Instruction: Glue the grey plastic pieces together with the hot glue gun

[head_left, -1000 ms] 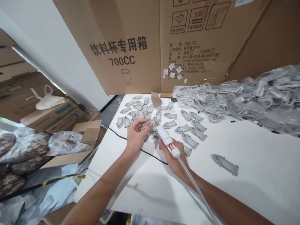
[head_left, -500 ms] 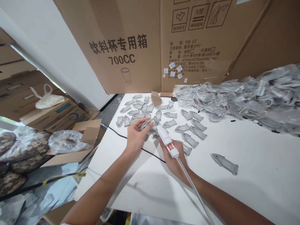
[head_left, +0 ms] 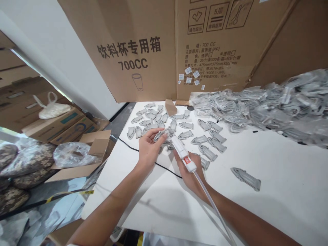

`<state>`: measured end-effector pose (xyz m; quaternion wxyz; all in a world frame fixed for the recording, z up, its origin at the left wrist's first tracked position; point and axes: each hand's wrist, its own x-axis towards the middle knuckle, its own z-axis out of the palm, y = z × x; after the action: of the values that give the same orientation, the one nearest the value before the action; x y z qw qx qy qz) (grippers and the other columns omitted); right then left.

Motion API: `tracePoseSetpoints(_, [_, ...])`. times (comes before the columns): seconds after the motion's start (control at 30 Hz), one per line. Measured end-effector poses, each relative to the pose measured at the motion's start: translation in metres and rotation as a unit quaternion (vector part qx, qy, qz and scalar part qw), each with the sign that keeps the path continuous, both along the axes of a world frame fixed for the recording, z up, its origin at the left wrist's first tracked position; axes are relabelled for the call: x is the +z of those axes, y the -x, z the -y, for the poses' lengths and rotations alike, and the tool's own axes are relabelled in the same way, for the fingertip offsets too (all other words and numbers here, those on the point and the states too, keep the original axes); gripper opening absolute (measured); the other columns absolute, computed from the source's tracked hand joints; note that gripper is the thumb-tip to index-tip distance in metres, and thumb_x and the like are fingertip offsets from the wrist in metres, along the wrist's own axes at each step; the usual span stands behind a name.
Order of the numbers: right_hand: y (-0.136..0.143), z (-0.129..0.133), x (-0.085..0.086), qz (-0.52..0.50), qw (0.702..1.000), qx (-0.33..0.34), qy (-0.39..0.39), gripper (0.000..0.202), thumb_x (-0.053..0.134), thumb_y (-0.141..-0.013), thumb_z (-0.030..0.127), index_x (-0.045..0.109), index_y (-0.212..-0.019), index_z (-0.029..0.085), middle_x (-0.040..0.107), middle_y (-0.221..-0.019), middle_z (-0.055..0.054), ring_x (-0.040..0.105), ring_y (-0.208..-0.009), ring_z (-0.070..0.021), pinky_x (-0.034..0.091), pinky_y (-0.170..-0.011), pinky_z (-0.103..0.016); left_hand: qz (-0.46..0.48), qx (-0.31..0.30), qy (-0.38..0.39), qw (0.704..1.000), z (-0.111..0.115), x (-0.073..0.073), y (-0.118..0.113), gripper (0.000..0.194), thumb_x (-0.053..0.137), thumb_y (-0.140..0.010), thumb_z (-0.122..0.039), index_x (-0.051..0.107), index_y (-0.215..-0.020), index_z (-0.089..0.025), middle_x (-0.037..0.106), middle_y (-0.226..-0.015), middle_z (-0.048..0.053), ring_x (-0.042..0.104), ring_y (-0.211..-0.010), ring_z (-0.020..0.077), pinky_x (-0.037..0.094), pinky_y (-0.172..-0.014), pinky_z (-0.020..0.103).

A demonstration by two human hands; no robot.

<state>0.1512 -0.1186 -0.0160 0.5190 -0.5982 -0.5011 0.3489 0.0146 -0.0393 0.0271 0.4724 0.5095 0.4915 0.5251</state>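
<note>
Between thumb and fingers, my left hand (head_left: 149, 147) pinches a grey plastic part (head_left: 162, 135) with one pointed end. My right hand (head_left: 189, 171) is wrapped round a white handheld tool (head_left: 182, 153) with a red-orange patch and a pale tube or cord at its rear. The tool's front end is at the right end of the held part; whether they touch cannot be made out. Several similar grey parts (head_left: 200, 139) lie beyond and beside both hands. One more grey part (head_left: 246, 178) rests apart, to the right.
Bagged grey parts (head_left: 256, 106) are heaped at the back right of the white table (head_left: 153, 212). Large cardboard (head_left: 143, 20) stands behind. A black cable (head_left: 167, 169) crosses under my forearms. At the left are an open carton (head_left: 74, 169) and camouflage sacks (head_left: 30, 157).
</note>
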Motion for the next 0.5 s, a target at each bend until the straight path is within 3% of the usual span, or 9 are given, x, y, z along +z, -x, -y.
tracePoseSetpoints(0.27, [-0.002,0.004,0.007,-0.047,0.997,-0.009,0.059,0.05,0.063,-0.093,0.058,0.049,-0.06,0.022,0.043,-0.052,0.004,0.041,-0.051,-0.0138,0.033,-0.051,-0.028,-0.069,-0.015,-0.114,0.991,-0.002,0.005,0.006,0.023,0.082,-0.083,-0.034,0.078,-0.103,-0.023,0.077,-0.109,0.007,0.071,-0.11,0.0256,0.055,-0.101,0.039])
tracePoseSetpoints(0.5, [-0.003,-0.006,-0.003,-0.108,0.985,0.004,0.132,0.055,0.066,-0.086,0.063,0.052,-0.054,0.021,0.044,-0.047,0.003,0.038,-0.044,-0.0119,0.027,-0.044,-0.026,-0.25,-0.056,-0.27,0.928,-0.007,0.008,0.019,0.014,0.07,-0.092,-0.033,0.08,-0.101,-0.029,0.079,-0.098,0.007,0.07,-0.096,0.0264,0.054,-0.093,0.042])
